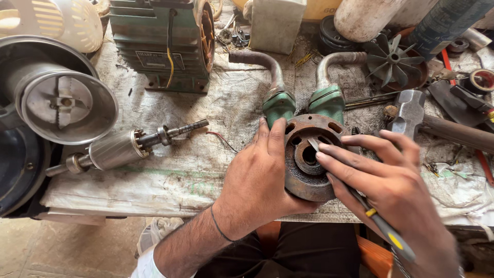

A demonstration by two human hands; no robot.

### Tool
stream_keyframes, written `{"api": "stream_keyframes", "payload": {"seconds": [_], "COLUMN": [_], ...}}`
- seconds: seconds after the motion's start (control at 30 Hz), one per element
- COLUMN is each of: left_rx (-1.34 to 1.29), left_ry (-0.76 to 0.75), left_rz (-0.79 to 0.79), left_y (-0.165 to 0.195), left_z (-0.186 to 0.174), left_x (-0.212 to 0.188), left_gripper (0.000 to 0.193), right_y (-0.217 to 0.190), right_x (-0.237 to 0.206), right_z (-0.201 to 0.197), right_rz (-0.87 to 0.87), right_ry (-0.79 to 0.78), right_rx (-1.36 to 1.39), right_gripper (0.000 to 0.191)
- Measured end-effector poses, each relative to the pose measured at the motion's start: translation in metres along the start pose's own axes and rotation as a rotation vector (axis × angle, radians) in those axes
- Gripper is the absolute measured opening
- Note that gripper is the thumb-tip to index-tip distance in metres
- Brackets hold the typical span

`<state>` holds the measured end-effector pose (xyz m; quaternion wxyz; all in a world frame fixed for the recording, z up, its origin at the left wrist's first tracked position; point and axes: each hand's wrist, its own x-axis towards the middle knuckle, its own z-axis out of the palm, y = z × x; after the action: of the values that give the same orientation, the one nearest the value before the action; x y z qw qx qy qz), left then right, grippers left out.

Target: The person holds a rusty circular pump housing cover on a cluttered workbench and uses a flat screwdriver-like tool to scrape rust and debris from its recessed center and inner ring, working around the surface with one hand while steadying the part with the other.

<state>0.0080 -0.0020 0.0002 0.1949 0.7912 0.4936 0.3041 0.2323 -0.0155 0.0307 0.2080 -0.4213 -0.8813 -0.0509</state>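
Rusted cast pump housing [307,157] is steadied at the desk [170,175] edge by the left hand [257,180], clasped around its rim; it is judged heavy, stiff and gritty. A screwdriver [360,206], grasped in the right hand [396,190], is set into its central bore.
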Motion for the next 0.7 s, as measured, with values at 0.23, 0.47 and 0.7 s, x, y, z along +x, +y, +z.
{"api": "stream_keyframes", "payload": {"seconds": [0.23, 0.47, 0.7], "left_rx": [0.0, -0.018, -0.016], "left_ry": [-0.002, -0.007, 0.005], "left_rz": [0.009, -0.008, 0.006], "left_y": [-0.001, 0.0, 0.0], "left_z": [0.001, 0.001, 0.0], "left_x": [0.0, 0.0, 0.0], "left_gripper": [0.141, 0.141, 0.141], "right_y": [0.008, 0.001, -0.003], "right_x": [-0.019, -0.015, -0.005], "right_z": [0.0, -0.004, -0.005], "right_rz": [0.033, 0.048, 0.039], "right_ry": [-0.023, 0.007, 0.0], "right_rx": [-0.025, -0.067, -0.019], "right_gripper": [0.036, 0.035, 0.036]}}
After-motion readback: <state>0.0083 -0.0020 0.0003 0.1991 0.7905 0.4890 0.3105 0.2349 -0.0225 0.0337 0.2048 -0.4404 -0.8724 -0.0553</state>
